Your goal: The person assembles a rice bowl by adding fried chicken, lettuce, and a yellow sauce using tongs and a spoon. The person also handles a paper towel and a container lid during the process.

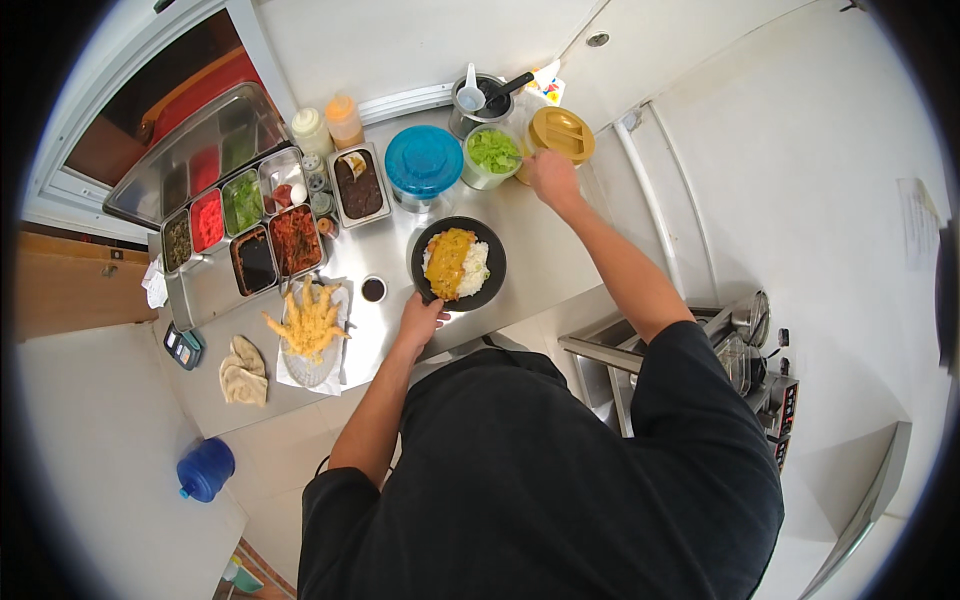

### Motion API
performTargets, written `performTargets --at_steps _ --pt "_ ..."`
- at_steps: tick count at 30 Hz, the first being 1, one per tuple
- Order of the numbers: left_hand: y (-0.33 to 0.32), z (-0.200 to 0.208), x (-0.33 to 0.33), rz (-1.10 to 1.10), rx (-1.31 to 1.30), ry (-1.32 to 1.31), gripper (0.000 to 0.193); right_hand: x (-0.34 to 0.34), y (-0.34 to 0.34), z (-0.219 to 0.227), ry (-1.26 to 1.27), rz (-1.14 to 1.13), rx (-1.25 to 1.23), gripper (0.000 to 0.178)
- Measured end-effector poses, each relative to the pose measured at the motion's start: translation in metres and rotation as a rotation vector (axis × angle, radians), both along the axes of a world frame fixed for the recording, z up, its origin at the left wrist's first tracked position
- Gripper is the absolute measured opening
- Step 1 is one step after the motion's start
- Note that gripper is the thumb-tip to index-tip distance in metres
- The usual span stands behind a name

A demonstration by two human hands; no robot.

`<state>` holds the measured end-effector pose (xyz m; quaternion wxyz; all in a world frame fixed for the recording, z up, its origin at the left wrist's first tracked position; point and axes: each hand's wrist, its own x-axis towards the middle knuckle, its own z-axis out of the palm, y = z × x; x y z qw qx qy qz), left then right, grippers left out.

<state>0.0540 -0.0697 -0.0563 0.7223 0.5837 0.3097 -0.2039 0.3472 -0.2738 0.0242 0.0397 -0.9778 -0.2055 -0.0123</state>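
Observation:
A black bowl [418,285] stands near the counter's front edge, holding white rice and a yellow-sauced topping [450,262]. My left hand [423,320] grips its near rim, thumb at the edge. Reaching to the back right, my right hand [553,178] is closed beside a clear tub of chopped lettuce [493,150], in front of a container with a yellow lid [562,133]. What its fingers hold, if anything, is hidden. Left of the lettuce is a clear container with a blue lid [424,162].
A steel pot [463,122] with a white ladle stands at the back. Steel pans of toppings [296,240], a pan of dark sauce [360,190] and squeeze bottles [343,120] line the left. Fried battered pieces [308,325], a small dark-sauce cup [373,289] and a cloth [243,372] lie nearer.

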Motion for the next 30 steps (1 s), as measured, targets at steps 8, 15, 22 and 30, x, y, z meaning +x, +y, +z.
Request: performTargets --at_steps 8,15,22,30 --pt "-0.004 -0.002 -0.002 0.023 -0.047 0.011 0.026 -0.024 -0.015 0.047 -0.034 -0.185 0.44 0.029" --pt "-0.004 0.001 0.0 -0.032 -0.015 0.038 0.026 -0.021 -0.021 0.071 -0.133 -0.162 0.46 0.031" --pt "-0.003 0.004 0.0 -0.054 -0.028 0.038 0.027 -0.052 -0.023 0.125 -0.139 -0.172 0.513 0.029" --pt "0.004 0.001 -0.014 -0.036 -0.01 0.046 0.033 -0.144 -0.039 0.163 0.211 -0.167 0.425 0.025"
